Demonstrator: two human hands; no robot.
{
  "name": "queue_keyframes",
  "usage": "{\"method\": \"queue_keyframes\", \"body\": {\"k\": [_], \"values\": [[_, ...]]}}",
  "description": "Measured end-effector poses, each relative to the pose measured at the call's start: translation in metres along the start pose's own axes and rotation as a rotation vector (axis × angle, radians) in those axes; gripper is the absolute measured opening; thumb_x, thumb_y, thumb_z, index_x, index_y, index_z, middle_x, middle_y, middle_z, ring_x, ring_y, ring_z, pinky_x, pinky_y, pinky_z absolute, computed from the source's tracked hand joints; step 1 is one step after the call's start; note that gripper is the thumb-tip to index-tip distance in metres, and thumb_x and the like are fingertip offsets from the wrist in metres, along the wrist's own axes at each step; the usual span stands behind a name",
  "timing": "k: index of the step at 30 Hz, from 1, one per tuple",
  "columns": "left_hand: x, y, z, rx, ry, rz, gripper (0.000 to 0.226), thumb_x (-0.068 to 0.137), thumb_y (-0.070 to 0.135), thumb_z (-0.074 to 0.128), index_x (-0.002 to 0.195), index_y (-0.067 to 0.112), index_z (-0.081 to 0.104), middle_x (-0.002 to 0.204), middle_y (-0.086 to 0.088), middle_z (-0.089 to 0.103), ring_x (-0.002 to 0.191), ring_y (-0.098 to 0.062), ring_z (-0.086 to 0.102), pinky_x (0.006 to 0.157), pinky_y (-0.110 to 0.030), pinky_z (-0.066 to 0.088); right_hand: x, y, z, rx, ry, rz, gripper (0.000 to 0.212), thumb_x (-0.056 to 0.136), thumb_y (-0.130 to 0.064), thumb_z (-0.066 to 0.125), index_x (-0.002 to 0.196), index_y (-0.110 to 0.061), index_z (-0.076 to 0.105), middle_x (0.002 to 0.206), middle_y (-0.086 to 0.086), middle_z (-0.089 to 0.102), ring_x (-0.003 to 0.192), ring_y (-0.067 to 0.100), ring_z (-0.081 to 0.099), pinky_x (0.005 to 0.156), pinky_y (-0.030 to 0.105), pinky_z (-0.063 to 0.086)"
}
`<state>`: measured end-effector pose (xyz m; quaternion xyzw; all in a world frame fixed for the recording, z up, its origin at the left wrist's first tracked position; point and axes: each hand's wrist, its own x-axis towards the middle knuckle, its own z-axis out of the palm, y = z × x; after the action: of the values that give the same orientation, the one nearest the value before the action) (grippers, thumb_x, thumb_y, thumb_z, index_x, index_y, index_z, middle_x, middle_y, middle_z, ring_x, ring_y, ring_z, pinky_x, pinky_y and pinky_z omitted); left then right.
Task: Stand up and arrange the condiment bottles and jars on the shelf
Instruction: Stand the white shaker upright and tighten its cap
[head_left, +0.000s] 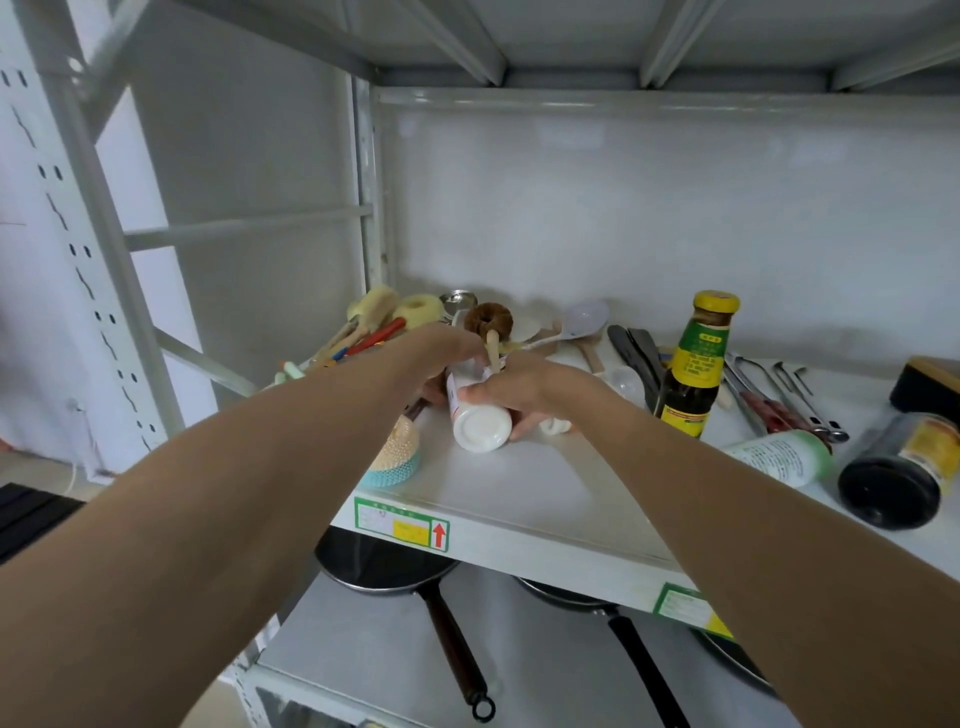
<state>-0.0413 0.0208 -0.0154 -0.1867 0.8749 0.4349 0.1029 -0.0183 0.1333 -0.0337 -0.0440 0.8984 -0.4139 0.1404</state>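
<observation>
Shelf (545, 483), white metal, middle tier. Contents, left to right:

- Heap of brushes and sponges (374, 322) at the back left corner, handles pointing forward; crowds the space just behind the hands.
- Knitted scrubber (397, 457), cream over teal, near the front edge, partly covered by the left forearm.
- White bottle (475, 410), lying on its side, flat base toward the camera, left of centre. Left hand (441, 348) arches over its far end, fingers curled down; right hand (524, 387) clasps the body from the right, thumb on top. Both hands closed around this bottle. A brown round brush (487, 321) on a wooden handle leans just behind it.
- Clear ladle (584, 318) and dark spatulas (636, 358), flat at the back.
- Dark sauce bottle (693, 364), yellow cap, upright.
- Tongs and metal utensils (779, 400), flat.
- Green-and-white bottle (779, 457), on its side, neck hidden behind the right forearm.
- Dark jar (898, 473), on its side, yellow label, cut off by the right edge.

Lower tier: frying pans (384, 566), mostly hidden under the shelf.
</observation>
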Motion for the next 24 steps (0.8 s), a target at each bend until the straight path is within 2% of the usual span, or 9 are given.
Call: {"method": "queue_keyframes", "body": {"k": [5, 10, 12, 14, 17, 19, 20, 22, 24], "values": [[0.001, 0.000, 0.003, -0.053, 0.014, 0.006, 0.051, 0.079, 0.033, 0.070, 0.112, 0.002, 0.046, 0.112, -0.022, 0.064, 0.101, -0.035, 0.066, 0.092, -0.040, 0.055, 0.000, 0.008, 0.001, 0.042, 0.033, -0.005, 0.050, 0.079, -0.039, 0.076, 0.110, -0.004, 0.059, 0.105, 0.018, 0.071, 0.087, 0.033, 0.074, 0.079, 0.045, 0.061], [-0.001, -0.003, 0.001, -0.226, 0.098, 0.067, 0.040, 0.070, 0.030, 0.075, 0.095, 0.006, 0.055, 0.083, -0.014, 0.067, 0.078, -0.029, 0.067, 0.086, -0.041, 0.056, -0.005, 0.017, 0.005, 0.116, 0.106, -0.076, 0.055, 0.069, -0.036, 0.082, 0.112, -0.008, 0.064, 0.106, 0.014, 0.072, 0.092, 0.029, 0.072, 0.071, 0.046, 0.063], [-0.010, -0.001, 0.002, -0.305, 0.133, 0.121, 0.038, 0.070, 0.027, 0.077, 0.093, 0.007, 0.054, 0.086, -0.012, 0.066, 0.079, -0.028, 0.067, 0.082, -0.040, 0.058, -0.012, 0.019, 0.005, 0.100, 0.123, -0.120, 0.046, 0.072, -0.034, 0.081, 0.106, -0.006, 0.066, 0.101, 0.010, 0.071, 0.094, 0.025, 0.070, 0.069, 0.037, 0.061], [-0.022, 0.000, 0.004, -0.353, 0.172, 0.167, 0.049, 0.066, 0.029, 0.081, 0.103, 0.006, 0.057, 0.097, -0.011, 0.067, 0.086, -0.026, 0.069, 0.077, -0.037, 0.060, -0.020, 0.024, 0.005, 0.066, 0.169, -0.141, 0.036, 0.075, -0.035, 0.079, 0.096, -0.008, 0.065, 0.088, 0.004, 0.068, 0.089, 0.021, 0.067, 0.062, 0.026, 0.052], [-0.043, -0.002, 0.007, -0.351, 0.244, 0.218, 0.067, 0.061, 0.035, 0.084, 0.113, 0.005, 0.056, 0.096, -0.008, 0.064, 0.090, -0.025, 0.068, 0.070, -0.030, 0.058, -0.032, 0.034, 0.007, 0.100, 0.223, -0.165, 0.045, 0.074, -0.034, 0.080, 0.107, -0.007, 0.067, 0.097, 0.004, 0.071, 0.094, 0.020, 0.068, 0.068, 0.021, 0.045], [-0.055, -0.008, 0.012, -0.360, 0.270, 0.264, 0.069, 0.064, 0.038, 0.084, 0.116, 0.006, 0.053, 0.093, -0.006, 0.058, 0.091, -0.025, 0.065, 0.070, -0.031, 0.055, -0.041, 0.042, 0.009, 0.131, 0.239, -0.179, 0.048, 0.075, -0.031, 0.080, 0.112, -0.004, 0.063, 0.095, 0.000, 0.071, 0.089, 0.015, 0.068, 0.061, 0.012, 0.043], [-0.059, -0.009, 0.014, -0.364, 0.288, 0.292, 0.068, 0.066, 0.039, 0.084, 0.116, 0.006, 0.053, 0.093, -0.005, 0.055, 0.089, -0.025, 0.062, 0.070, -0.032, 0.053, -0.044, 0.044, 0.009, 0.129, 0.250, -0.184, 0.041, 0.077, -0.029, 0.080, 0.106, -0.005, 0.062, 0.091, -0.003, 0.069, 0.085, 0.012, 0.066, 0.056, 0.007, 0.041], [-0.070, -0.014, 0.017, -0.350, 0.328, 0.338, 0.059, 0.067, 0.040, 0.085, 0.107, 0.010, 0.053, 0.092, -0.004, 0.054, 0.084, -0.022, 0.056, 0.067, -0.030, 0.047, -0.052, 0.047, 0.010, 0.142, 0.279, -0.193, 0.025, 0.079, -0.022, 0.079, 0.093, -0.016, 0.058, 0.090, -0.004, 0.066, 0.089, 0.015, 0.067, 0.064, 0.009, 0.045], [-0.078, -0.019, 0.021, -0.347, 0.371, 0.387, 0.054, 0.065, 0.042, 0.087, 0.098, 0.011, 0.057, 0.090, -0.008, 0.061, 0.079, -0.022, 0.057, 0.062, -0.028, 0.045, -0.057, 0.049, 0.011, 0.166, 0.296, -0.217, 0.032, 0.077, -0.015, 0.080, 0.097, -0.016, 0.055, 0.098, 0.001, 0.065, 0.095, 0.018, 0.065, 0.074, 0.019, 0.048]]}}
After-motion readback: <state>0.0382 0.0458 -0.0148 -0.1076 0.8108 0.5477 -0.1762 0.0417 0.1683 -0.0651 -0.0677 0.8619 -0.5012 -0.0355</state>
